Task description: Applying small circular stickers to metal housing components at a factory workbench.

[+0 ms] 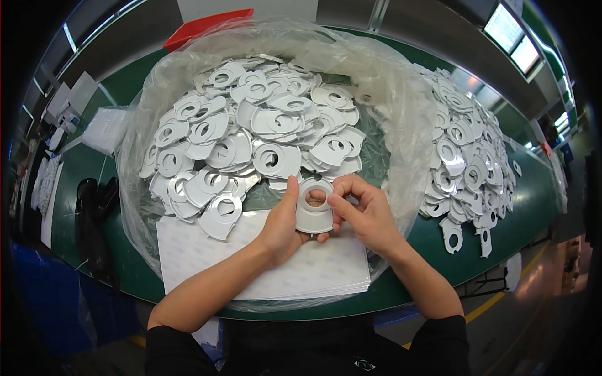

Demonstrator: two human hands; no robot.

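Between my hands is a white plastic part (313, 221) with a round hole, held up over a stack of white paper sheets (263, 276). My left hand (282, 225) grips its left side, thumb pointing up along the edge and fingertips showing beneath. On the other side, my right hand (367, 216) pinches the part's right edge between thumb and forefinger. Just beyond my hands lies a large heap of similar white parts (276, 121) on a clear plastic bag (401, 138).
A second heap of white parts (467, 156) covers the right of the green table (401, 285). Behind the bag stands a red tray (207, 28). Black gloves or cloth (94, 213) lie on the left, near a wrapped white packet (105, 128).
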